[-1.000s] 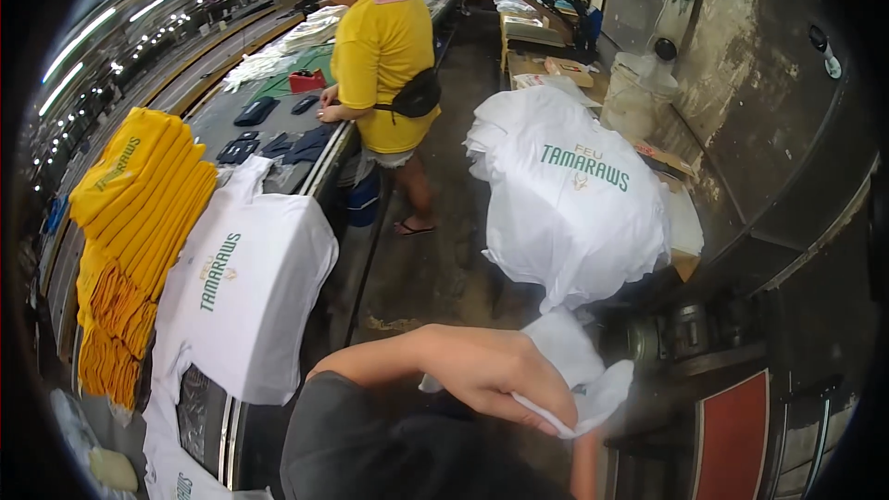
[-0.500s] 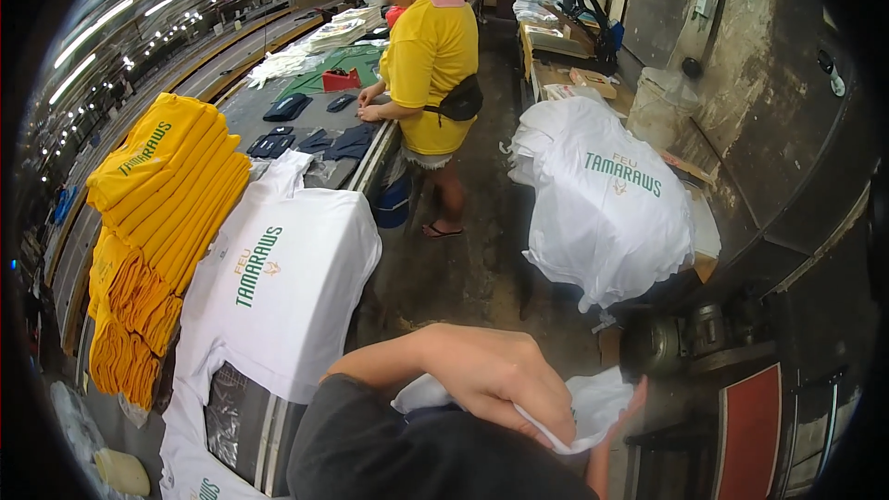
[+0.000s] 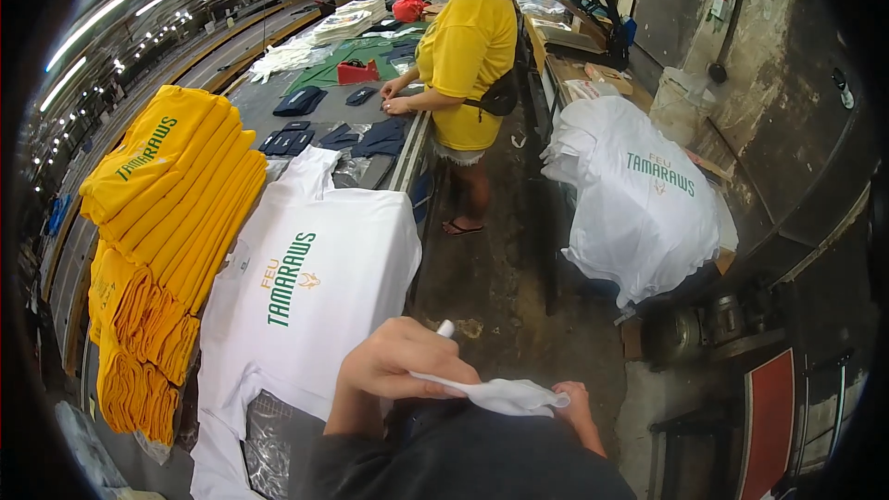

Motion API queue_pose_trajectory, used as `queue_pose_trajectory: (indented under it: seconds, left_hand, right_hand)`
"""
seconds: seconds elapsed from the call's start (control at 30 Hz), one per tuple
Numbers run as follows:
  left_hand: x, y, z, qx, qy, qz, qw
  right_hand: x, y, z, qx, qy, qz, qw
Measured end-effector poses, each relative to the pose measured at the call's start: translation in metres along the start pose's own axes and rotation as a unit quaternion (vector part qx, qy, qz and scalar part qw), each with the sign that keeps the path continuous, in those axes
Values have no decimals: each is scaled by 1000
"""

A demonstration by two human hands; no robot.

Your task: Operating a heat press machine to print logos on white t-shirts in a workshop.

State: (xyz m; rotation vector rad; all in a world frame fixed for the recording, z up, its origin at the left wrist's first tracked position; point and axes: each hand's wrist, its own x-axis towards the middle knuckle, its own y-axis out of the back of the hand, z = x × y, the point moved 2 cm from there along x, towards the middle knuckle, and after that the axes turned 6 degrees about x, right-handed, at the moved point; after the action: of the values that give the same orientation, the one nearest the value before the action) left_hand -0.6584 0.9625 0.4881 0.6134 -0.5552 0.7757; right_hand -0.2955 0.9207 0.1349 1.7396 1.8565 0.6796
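Close to my body, a piece of white cloth (image 3: 509, 397) is stretched between my two hands. My left hand (image 3: 403, 366) is closed on one end, a small white tip poking out above its fingers. My right hand (image 3: 578, 407) pinches the other end. What kind of garment the cloth is cannot be made out. On the table at my left lies a white T-shirt (image 3: 356, 231) with a green and gold print, spread with its front up. Beside it rises a tall stack of folded yellow T-shirts (image 3: 176, 176).
A person in a yellow shirt (image 3: 472, 42) stands at the table's far side, hands on small navy cloth pieces (image 3: 361, 95). At right, white printed T-shirts (image 3: 639, 213) are heaped on a side bench. A red stapler-like object (image 3: 357, 71) and a white bucket (image 3: 681, 104) are farther off.
My left hand has moved left and my right hand slightly left, drawing the cloth out between them. The view has turned slightly left.
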Motion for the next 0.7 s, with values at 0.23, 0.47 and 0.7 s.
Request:
queue_pose_trajectory:
  seconds: [0.23,0.47,0.7]
  left_hand:
    - [-36,31,4,99,93,54,989]
    - [-38,43,-1,109,88,61,988]
    - [-31,52,10,181,87,86,976]
  right_hand:
    - [33,61,2,-11,-74,185,980]
    - [38,106,-19,62,-64,350,933]
    - [16,217,-70,9,49,463,885]
